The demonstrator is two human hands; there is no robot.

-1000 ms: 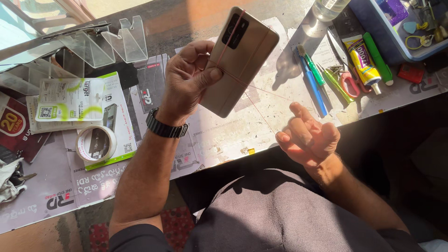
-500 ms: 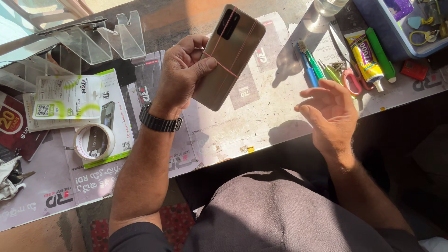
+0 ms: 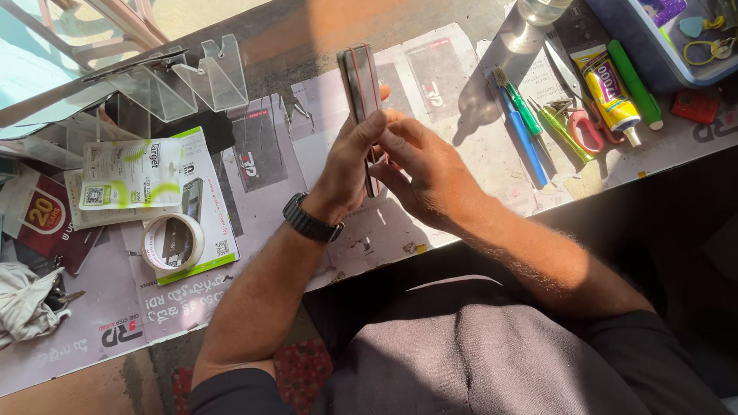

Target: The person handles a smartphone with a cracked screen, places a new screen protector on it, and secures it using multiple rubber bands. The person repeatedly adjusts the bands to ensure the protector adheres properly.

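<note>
- Seen from the head camera, both hands meet over the middle of the counter [image 3: 461, 115], which is covered with printed paper sheets.
- Left hand [image 3: 350, 165], a dark watch [image 3: 310, 219] on its wrist, has its grip closed around a phone [image 3: 361, 92]: fingers wrap one long edge, thumb side presses the other.
- Phone stands on edge, upright, its thin side turned to the camera; the upper half rises clear above the fingers, the lower half is hidden between the two hands.
- Right hand [image 3: 430, 169] lies just beside the left, fingertips pressed against the lower part of the phone; its grip is closed on the phone's edge too.
- To the left lie a roll of tape [image 3: 172, 243] on green-and-white packets [image 3: 131, 173], and clear plastic stands [image 3: 204, 77] behind.
- To the right, well apart from the hands, lie a blue screwdriver [image 3: 526, 134], green tools [image 3: 557, 127], red-handled scissors [image 3: 588, 131], a glue tube [image 3: 609, 88] and a blue tray [image 3: 653, 61].
</note>
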